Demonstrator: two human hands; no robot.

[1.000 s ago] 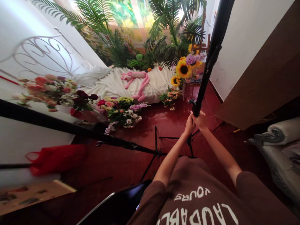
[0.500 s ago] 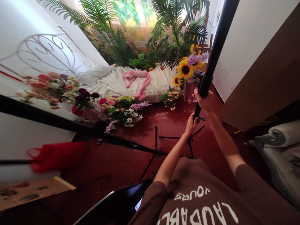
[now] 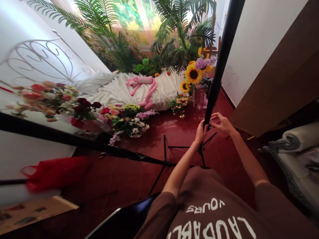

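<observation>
A black stand pole rises from a tripod base on the red floor toward the top right of the head view. My left hand is wrapped round the lower part of this pole. Just right of the pole, at about the same height, is my right hand, its fingers apart and bent, with the fingertips close to a small knob on the pole. Whether those fingertips touch the knob is too small to tell.
A second black pole slants across the left. Beyond lie flower bunches, a pink plush toy on white cloth, sunflowers and palm leaves. A red bag is at left, a white armchair at right.
My right hand has let go of the upper part of the pole and moved down beside my left hand. My left hand stays on the pole. The view has shifted slightly.
</observation>
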